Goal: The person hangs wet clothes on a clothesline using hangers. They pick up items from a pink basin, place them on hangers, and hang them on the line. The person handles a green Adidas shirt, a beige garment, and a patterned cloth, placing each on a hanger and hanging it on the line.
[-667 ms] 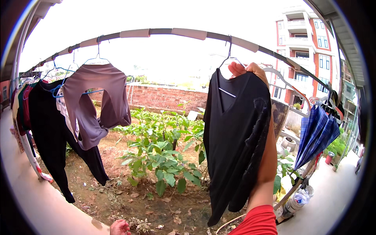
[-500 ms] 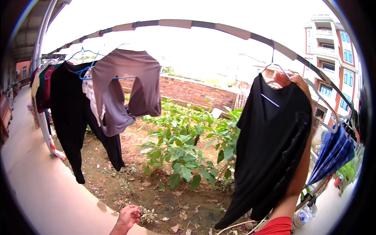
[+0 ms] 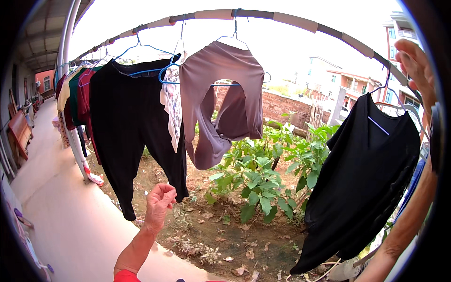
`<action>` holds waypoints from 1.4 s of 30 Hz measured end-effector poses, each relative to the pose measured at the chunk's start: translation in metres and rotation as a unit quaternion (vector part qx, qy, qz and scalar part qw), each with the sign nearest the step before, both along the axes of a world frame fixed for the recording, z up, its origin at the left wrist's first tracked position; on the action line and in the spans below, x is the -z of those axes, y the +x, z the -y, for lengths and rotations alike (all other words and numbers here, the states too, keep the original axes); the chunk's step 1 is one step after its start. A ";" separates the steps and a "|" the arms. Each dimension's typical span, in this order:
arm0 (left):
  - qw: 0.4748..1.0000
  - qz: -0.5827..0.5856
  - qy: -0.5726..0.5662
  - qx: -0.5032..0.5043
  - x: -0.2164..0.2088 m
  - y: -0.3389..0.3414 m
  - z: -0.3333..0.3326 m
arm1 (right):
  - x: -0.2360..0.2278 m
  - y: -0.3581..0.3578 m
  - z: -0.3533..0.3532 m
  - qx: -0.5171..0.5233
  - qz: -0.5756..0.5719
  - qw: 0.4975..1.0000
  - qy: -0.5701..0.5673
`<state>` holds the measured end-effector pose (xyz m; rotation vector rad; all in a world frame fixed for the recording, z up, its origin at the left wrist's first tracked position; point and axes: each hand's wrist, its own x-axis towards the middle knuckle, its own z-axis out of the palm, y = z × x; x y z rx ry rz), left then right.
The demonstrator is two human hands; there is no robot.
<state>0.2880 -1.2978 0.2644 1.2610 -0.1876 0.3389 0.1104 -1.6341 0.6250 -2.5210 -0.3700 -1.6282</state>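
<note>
A black V-neck short-sleeved shirt [image 3: 366, 174] hangs at the right from a light hanger hooked on the rail [image 3: 293, 22]. My right hand [image 3: 417, 68] is raised beside the rail's right end, just above the shirt's shoulder. Its fingers are parted and bent a little, and I see nothing in them. Low at the left, my left hand [image 3: 160, 204] is closed, thumb and fingertips together, with nothing visible in it. Behind that hand hang black trousers [image 3: 129, 108] on a blue hanger. A mauve garment [image 3: 223, 66] hangs to the right of them.
A white patterned cloth [image 3: 172, 103] hangs between the trousers and the mauve garment. More clothes [image 3: 75, 96] line the rail farther left. Leafy plants [image 3: 263, 183] grow in the soil ahead, before a brick wall [image 3: 282, 110]. A pale walkway [image 3: 61, 207] runs along the left.
My right hand has come off the shirt's hanger and moved right. My left hand has risen. The view has turned right and the hanging clothes look closer.
</note>
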 end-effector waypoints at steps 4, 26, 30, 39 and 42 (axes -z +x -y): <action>0.986 0.136 0.036 -0.094 -0.067 0.022 -0.048 | 0.009 0.127 -0.088 -0.158 -0.104 0.982 0.005; 0.965 0.174 0.093 0.173 -0.265 0.163 -0.078 | 0.004 0.263 -0.117 -0.201 -0.061 0.868 0.449; 0.948 0.199 0.217 0.119 -0.276 0.181 -0.077 | -0.003 0.243 -0.094 -0.239 -0.096 0.891 0.374; 0.964 0.231 0.102 0.087 -0.302 0.176 -0.054 | -0.017 0.205 -0.040 -0.179 -0.099 0.938 0.280; 0.959 0.227 0.095 0.140 -0.319 0.160 -0.058 | -0.017 0.184 -0.012 -0.159 -0.105 0.953 0.237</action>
